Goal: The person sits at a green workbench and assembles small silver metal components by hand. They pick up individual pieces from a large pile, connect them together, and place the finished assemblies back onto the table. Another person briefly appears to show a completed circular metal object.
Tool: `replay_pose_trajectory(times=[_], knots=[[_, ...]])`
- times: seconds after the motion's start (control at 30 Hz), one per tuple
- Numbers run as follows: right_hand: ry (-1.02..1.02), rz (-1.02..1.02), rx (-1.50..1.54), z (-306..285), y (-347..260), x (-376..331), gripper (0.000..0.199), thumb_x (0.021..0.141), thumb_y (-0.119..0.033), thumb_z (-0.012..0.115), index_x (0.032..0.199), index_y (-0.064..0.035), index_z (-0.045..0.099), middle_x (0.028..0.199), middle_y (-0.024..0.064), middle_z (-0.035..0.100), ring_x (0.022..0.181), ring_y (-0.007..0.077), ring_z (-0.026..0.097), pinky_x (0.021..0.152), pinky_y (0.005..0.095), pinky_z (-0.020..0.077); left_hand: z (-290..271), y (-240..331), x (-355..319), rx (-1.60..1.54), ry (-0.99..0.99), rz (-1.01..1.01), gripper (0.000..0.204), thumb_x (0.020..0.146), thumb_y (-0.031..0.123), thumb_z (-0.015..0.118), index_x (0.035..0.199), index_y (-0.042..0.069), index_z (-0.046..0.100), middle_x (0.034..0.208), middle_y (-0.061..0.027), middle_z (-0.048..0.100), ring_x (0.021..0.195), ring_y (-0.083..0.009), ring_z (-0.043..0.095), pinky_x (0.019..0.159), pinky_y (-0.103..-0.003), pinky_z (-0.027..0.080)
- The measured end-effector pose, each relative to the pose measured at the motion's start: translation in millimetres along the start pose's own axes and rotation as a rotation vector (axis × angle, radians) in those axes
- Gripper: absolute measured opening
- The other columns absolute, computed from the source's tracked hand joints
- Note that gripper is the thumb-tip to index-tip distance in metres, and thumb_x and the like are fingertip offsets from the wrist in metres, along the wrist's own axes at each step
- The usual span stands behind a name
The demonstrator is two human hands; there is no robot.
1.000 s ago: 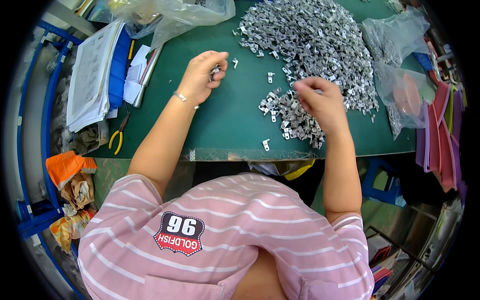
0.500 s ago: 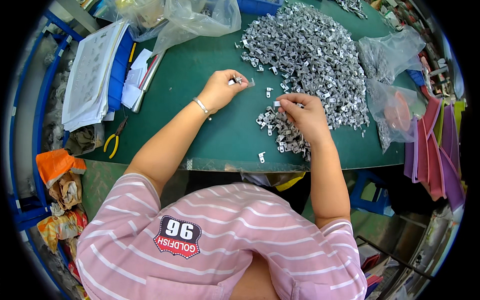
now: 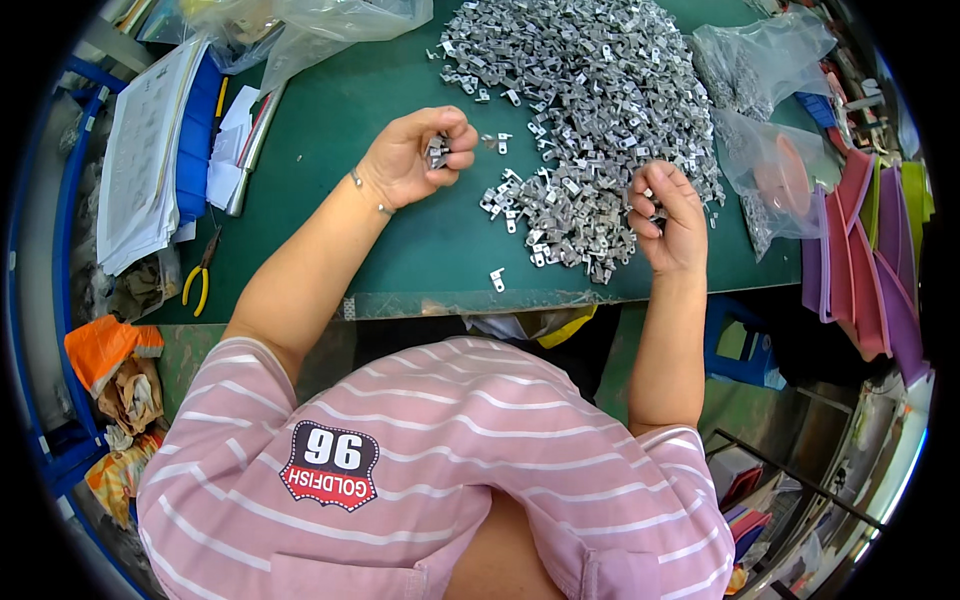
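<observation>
My left hand (image 3: 415, 158) is raised over the green table, its fingers curled around several small grey metal brackets (image 3: 437, 150) that show in the palm. Just beyond its fingertips, a loose bracket (image 3: 503, 142) lies on the table top. At the right side of the near heap of brackets (image 3: 560, 222), my right hand (image 3: 672, 215) has its fingers bent inward. Small metal pieces (image 3: 649, 194) show between its thumb and fingers, partly hidden. Behind both hands spreads a large pile of the same brackets (image 3: 600, 75). One bracket (image 3: 497, 279) lies alone near the table's front edge.
On the left are a stack of papers (image 3: 150, 150) by a blue bin, and yellow-handled pliers (image 3: 203, 275). Clear plastic bags of metal parts (image 3: 770, 165) stand at the right, beside pink and purple strips (image 3: 850, 260). The green table (image 3: 330, 200) ends close to my body.
My left hand has turned, showing brackets in its curled fingers. My right hand has moved right, off the near heap, with its fingers curled. The whole view has shifted slightly.
</observation>
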State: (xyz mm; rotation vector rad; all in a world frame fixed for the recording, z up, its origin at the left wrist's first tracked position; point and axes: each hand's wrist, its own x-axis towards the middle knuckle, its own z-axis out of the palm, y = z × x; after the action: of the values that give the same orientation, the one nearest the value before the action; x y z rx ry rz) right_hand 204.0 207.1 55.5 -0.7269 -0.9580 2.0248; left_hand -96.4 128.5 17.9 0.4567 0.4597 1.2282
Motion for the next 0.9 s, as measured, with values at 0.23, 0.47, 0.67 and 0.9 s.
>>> replay_pose_trajectory(times=[0.23, 0.47, 0.67, 0.9], knots=[[0.273, -0.349, -1.296, 14.4, 17.8, 3.2, 0.013, 0.078, -0.008, 0.066, 0.087, -0.0002, 0.067, 0.079, 0.0105, 0.066, 0.072, 0.0211, 0.062, 0.067, 0.0299, 0.0479, 7.0, 4.3, 39.5, 0.983, 0.503, 0.117, 0.022, 0.078, 0.021, 0.07, 0.075, 0.004, 0.058, 0.065, 0.0003, 0.052, 0.055, -0.0066, 0.045, 0.045, -0.02, 0.033], [0.289, -0.388, -1.557, 8.8, 27.3, 10.1, 0.013, 0.078, -0.008, 0.063, 0.089, -0.0018, 0.067, 0.086, 0.0158, 0.063, 0.079, 0.0327, 0.061, 0.073, 0.0378, 0.0484, 1.0, 10.8, 42.2, 1.736, 0.573, 0.25, 0.023, 0.074, 0.023, 0.071, 0.084, 0.002, 0.067, 0.072, -0.0093, 0.064, 0.064, -0.018, 0.059, 0.061, -0.029, 0.047], [0.259, -0.364, -1.508, 5.8, 23.0, 5.9, 0.014, 0.076, -0.003, 0.062, 0.089, -0.0018, 0.066, 0.085, 0.0143, 0.062, 0.078, 0.0318, 0.06, 0.071, 0.0368, 0.0482, -1.1, 2.8, 36.8, 1.836, 0.425, 0.184, 0.021, 0.075, 0.021, 0.07, 0.086, 0.003, 0.067, 0.075, -0.0105, 0.064, 0.066, -0.0198, 0.06, 0.062, -0.029, 0.047], [0.245, -0.441, -1.526, -2.1, 16.7, 3.9, 0.012, 0.076, -0.002, 0.062, 0.087, -0.0057, 0.067, 0.081, 0.0112, 0.061, 0.076, 0.0311, 0.06, 0.067, 0.0367, 0.0479, 15.4, -2.5, 33.8, 0.541, 0.438, 0.001, 0.011, 0.079, 0.016, 0.059, 0.08, 0.005, 0.056, 0.071, -0.0024, 0.054, 0.056, -0.0074, 0.046, 0.04, -0.02, 0.026]])
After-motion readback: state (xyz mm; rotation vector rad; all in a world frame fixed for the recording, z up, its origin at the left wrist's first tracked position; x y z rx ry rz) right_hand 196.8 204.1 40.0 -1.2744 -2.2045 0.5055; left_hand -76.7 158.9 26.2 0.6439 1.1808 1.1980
